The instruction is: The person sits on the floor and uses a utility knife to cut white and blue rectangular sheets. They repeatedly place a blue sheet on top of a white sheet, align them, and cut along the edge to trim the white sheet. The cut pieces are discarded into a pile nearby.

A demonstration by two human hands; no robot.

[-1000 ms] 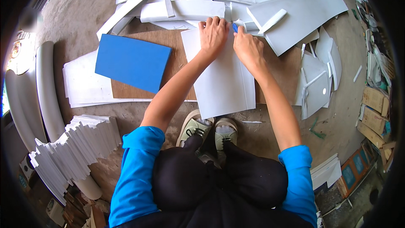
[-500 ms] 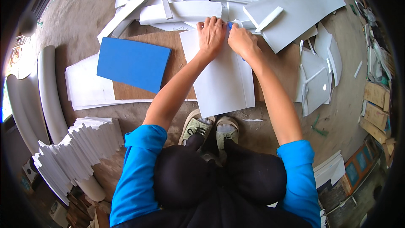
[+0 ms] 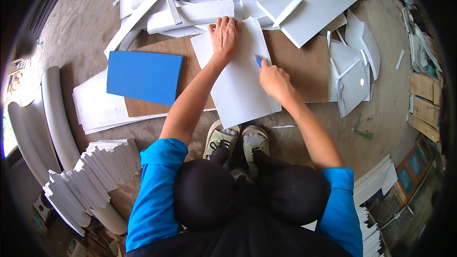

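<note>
A white foam sheet [image 3: 238,85] lies at a slant over a brown board [image 3: 300,74] on the floor. My left hand [image 3: 224,37] is pressed on its upper part, fingers stretched out and holding nothing. My right hand [image 3: 276,78] is closed round a blue utility knife [image 3: 258,61] near the sheet's right side. A long line runs down the sheet beside the knife; whether the blade is in the sheet, I cannot see. Left of my left forearm rests a thick blue slab [image 3: 143,77], partly on the brown board.
White offcuts [image 3: 204,13] pile up beyond the board, with more scraps [image 3: 352,74] at its right. White sheets [image 3: 95,100] lie under the board's left side. A row of white strips [image 3: 90,176] and grey rolls [image 3: 59,109] stand at left. Cardboard boxes [image 3: 424,109] are far right.
My right hand has drawn the knife down along the sheet toward me, away from my left hand. The left hand stays near the sheet's top, and the whole view has shifted slightly.
</note>
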